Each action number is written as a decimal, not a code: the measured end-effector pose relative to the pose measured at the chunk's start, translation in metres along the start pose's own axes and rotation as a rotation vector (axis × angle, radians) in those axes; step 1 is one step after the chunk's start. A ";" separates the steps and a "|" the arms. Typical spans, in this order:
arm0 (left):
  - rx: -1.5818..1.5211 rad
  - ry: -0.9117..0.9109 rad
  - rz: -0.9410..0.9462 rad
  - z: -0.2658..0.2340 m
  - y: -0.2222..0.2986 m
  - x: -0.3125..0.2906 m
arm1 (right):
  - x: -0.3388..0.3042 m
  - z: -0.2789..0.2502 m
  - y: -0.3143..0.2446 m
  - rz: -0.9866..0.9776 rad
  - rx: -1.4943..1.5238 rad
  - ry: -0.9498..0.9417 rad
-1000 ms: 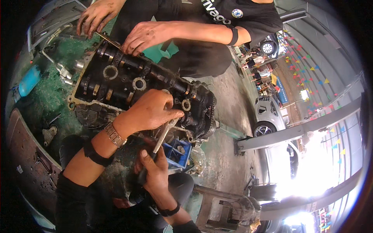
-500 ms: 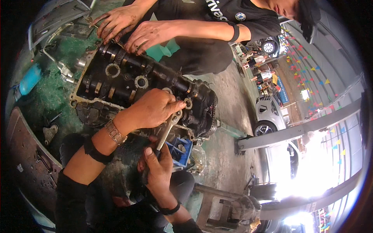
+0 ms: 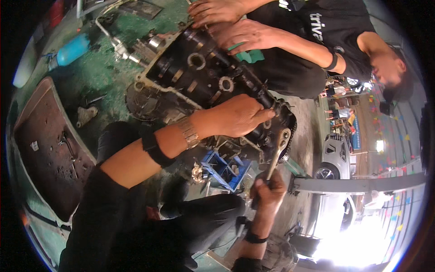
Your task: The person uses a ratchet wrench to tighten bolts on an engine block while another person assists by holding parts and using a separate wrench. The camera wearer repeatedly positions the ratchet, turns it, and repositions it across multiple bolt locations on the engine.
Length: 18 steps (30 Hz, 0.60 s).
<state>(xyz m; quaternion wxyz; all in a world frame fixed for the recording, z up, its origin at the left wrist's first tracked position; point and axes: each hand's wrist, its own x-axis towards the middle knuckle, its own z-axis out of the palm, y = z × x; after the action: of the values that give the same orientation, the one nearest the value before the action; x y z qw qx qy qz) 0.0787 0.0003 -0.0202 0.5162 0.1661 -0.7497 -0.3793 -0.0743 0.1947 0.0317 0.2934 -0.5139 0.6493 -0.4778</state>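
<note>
An oily black engine with bared camshafts (image 3: 199, 68) lies on the floor in front of me. Over its right part is my left hand (image 3: 235, 116), fingers curled and thumb pressed toward the index finger; whatever they grip is hidden beneath the hand. My right hand (image 3: 270, 188) wraps round the handle of a metal ratchet wrench (image 3: 276, 156). The ratchet's head is by the engine's right end, apart from my left hand; I cannot tell whether it touches the engine. Across the engine, a co-worker's two hands (image 3: 244, 35) rest at its far end.
A blue divided bin (image 3: 222, 171) stands just below the engine. On the left are a brown tray (image 3: 45, 149) with small tools, a metal bracket (image 3: 86, 115) and a blue bottle (image 3: 72, 50). A grey post (image 3: 362, 182) and a parked silver car (image 3: 333, 154) are on the right.
The view has shifted, so the engine sits further right. My right hand has moved the ratchet away from my left hand, toward the engine's right end. My left hand stays over the engine.
</note>
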 end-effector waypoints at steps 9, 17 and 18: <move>-0.076 -0.015 -0.041 -0.009 0.010 0.002 | 0.042 -0.050 -0.008 0.160 -0.028 -0.356; -0.007 -0.085 -0.144 -0.012 0.008 0.007 | 0.062 -0.053 -0.002 0.216 0.028 -0.430; -0.044 -0.089 -0.148 -0.011 0.007 0.007 | 0.064 -0.054 -0.002 0.228 0.027 -0.440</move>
<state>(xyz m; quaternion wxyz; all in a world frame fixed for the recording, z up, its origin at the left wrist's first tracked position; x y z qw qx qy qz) 0.0872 -0.0040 -0.0082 0.4565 0.1925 -0.7491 -0.4398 -0.1400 0.1517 0.0610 0.4867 -0.5249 0.6170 -0.3270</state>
